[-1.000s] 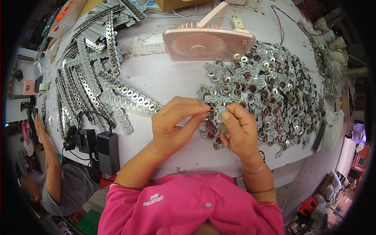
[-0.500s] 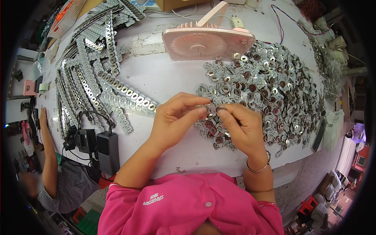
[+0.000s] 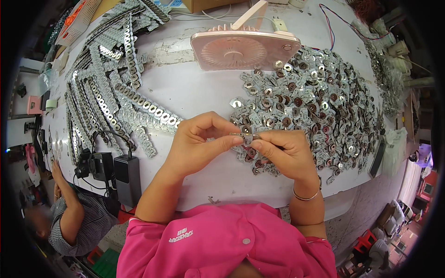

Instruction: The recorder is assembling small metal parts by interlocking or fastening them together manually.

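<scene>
Between the fingertips of both hands is a small grey metal piece (image 3: 247,138) with a round part; its details are mostly covered. My left hand (image 3: 197,142) pinches one end with thumb and forefinger. At the other end, my right hand (image 3: 291,154) grips it with thumb against bent fingers. Just beyond and to the right spreads a large heap of similar small metal pieces (image 3: 320,111) with silver and brown discs. Left of my hands lie many metal strips (image 3: 150,109) with rows of round discs, stacked and overlapping.
A pink fan (image 3: 238,50) stands behind the heap. Black power units (image 3: 127,178) with cables sit at the table's near left. A co-worker's arm (image 3: 69,197) reaches onto the left edge. A white basket (image 3: 74,25) stands far left.
Both hands have shifted slightly nearer to me, still pinching the small piece, and my right fingers have straightened across it. The co-worker's arm has drawn back, uncovering small pieces on the table.
</scene>
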Action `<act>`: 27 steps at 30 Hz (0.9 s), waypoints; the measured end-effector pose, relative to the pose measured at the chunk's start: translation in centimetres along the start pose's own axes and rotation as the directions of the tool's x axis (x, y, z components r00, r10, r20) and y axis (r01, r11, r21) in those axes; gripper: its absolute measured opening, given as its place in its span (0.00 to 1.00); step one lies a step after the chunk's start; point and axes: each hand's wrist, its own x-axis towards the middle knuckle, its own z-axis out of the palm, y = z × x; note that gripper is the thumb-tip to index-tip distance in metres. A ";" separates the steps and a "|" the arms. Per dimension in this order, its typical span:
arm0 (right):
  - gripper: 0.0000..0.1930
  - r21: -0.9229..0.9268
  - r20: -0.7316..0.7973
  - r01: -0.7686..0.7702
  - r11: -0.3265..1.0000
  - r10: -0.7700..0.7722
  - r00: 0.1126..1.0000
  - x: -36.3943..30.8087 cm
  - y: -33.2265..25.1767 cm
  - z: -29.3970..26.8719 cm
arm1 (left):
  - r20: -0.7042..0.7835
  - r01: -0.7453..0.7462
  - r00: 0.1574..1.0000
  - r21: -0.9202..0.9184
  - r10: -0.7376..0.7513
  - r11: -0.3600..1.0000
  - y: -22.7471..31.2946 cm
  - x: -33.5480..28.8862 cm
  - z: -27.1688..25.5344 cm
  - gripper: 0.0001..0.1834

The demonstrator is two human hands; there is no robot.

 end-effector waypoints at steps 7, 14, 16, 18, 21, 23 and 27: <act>0.09 0.464 0.151 -0.257 0.848 0.210 0.966 -0.5 -0.9 0.8 | 0.219 0.084 0.976 -0.334 -0.010 0.939 -0.5 0.2 -0.9 0.08; 0.10 0.309 -0.158 -0.103 0.945 0.158 0.975 -0.2 -0.1 1.5 | 0.093 -0.513 0.845 0.421 0.527 0.748 -0.7 0.7 0.8 0.15; 0.10 0.242 -0.143 -0.073 0.968 0.110 0.984 -0.2 0.4 1.8 | 0.106 -0.579 0.775 0.515 0.623 0.632 -0.8 0.6 0.8 0.16; 0.10 0.308 -0.119 -0.084 0.948 0.126 0.985 -0.1 0.3 1.7 | 0.107 -0.613 0.719 0.562 0.686 0.555 -1.0 0.6 1.0 0.17; 0.10 0.410 -0.110 -0.139 0.902 0.201 0.973 -0.4 -0.3 2.0 | 0.076 -0.622 0.688 0.573 0.721 0.534 -1.2 0.6 1.2 0.16; 0.11 0.436 -0.119 -0.145 0.888 0.217 0.969 -0.4 -0.5 2.2 | 0.060 -0.608 0.696 0.579 0.716 0.543 -0.9 0.8 1.2 0.16; 0.10 0.452 -0.169 -0.109 0.885 0.204 0.964 -0.5 -0.5 2.4 | 0.144 -0.649 0.671 0.588 0.728 0.482 -1.2 0.7 1.6 0.17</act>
